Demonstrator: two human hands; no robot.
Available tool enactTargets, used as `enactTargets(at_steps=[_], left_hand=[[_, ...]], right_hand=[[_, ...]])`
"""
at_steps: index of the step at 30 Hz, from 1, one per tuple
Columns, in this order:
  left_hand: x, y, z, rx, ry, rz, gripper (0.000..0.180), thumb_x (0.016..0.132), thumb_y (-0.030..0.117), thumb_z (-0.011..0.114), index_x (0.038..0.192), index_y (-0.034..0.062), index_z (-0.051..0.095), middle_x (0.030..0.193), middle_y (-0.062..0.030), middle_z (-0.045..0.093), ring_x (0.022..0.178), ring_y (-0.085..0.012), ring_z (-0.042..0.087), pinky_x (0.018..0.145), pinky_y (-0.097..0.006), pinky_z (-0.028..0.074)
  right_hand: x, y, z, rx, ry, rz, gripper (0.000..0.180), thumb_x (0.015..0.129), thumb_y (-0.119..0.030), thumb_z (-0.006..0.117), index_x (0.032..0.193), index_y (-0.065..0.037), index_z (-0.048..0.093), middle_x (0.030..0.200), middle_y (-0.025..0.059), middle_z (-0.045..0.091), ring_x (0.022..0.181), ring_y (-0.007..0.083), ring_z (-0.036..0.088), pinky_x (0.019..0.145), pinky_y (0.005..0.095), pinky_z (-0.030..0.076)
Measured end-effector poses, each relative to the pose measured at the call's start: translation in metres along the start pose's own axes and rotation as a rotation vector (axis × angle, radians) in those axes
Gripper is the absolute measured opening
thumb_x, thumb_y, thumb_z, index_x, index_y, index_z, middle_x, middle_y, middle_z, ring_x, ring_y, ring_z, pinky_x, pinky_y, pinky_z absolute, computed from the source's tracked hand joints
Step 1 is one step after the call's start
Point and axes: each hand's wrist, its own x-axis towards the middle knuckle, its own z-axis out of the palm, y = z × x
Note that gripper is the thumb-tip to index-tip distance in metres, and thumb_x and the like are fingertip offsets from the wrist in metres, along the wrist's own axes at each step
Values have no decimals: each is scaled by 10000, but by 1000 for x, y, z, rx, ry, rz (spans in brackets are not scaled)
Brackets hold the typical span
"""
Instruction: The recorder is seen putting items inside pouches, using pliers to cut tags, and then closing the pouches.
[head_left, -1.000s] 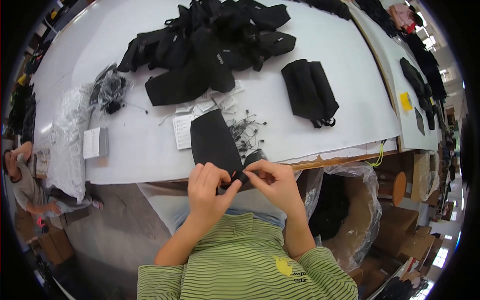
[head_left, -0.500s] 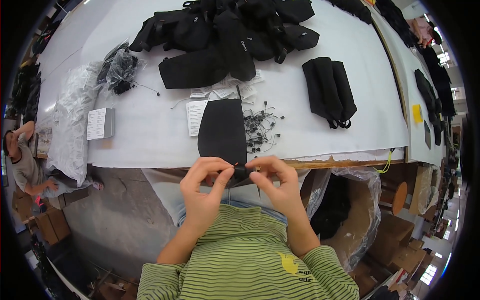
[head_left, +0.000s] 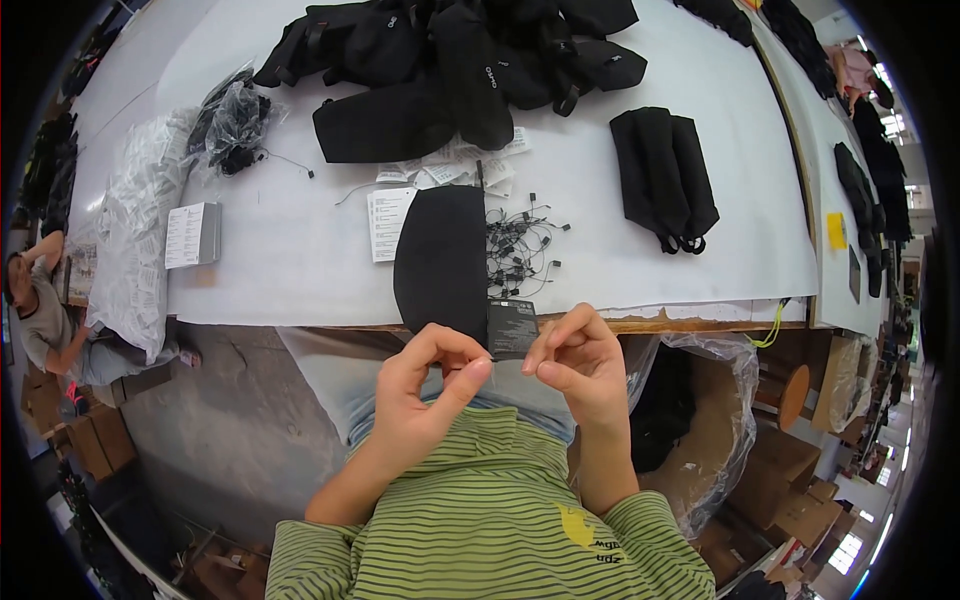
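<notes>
A flat black fabric pouch (head_left: pixel 440 262) lies at the table's front edge, its lower end reaching my left hand (head_left: pixel 425 390). Beside the pouch's right edge shows a dark printed tag (head_left: pixel 513 328), just above my fingertips. My left thumb and forefinger are pinched at the tag's lower left corner. My right hand (head_left: pixel 588 370) is also closed in a pinch at the tag's lower right. What either pinch holds is too small to make out. Behind the tag lies a tangle of black tag cords (head_left: pixel 522 245). White printed cards (head_left: pixel 388 225) sit left of the pouch.
Black bags (head_left: pixel 430 90) are heaped at the back. Folded black bags (head_left: pixel 665 180) lie to the right. On the left are a card stack (head_left: pixel 193 236), a clear bag of cords (head_left: pixel 238 130) and a plastic-wrapped pile (head_left: pixel 140 230). Another person (head_left: pixel 60 320) sits far left.
The small black piece between my fingers no longer shows there; the dark tag now lies visible beside the pouch. My right hand has moved slightly right and down, farther from my left.
</notes>
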Motion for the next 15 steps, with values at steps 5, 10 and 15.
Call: enactTargets(at_steps=[5,10,15], left_hand=[[-2,2,2,65,-75,-35,69,877,71,637,890,16,596,698,47,510,607,-32,375,555,-187,313],[-2,2,-2,13,-7,-39,73,890,75,614,880,7,589,696,44,500,622,-26,377,555,-183,305],[0,4,-6,-6,14,-42,68,898,64,591,873,2,584,716,34,514,632,-24,378,555,-182,304]], right_hand=[[-2,4,-2,56,5,90,224,799,11,689,960,-24,537,830,114,657,756,135,607,676,242,464],[11,11,1,-897,16,-169,216,786,-101,719,987,-68,649,825,13,637,731,127,534,647,265,442],[9,22,1,-1286,-288,-209,245,747,-191,747,971,-116,681,754,13,522,745,196,482,675,310,433]])
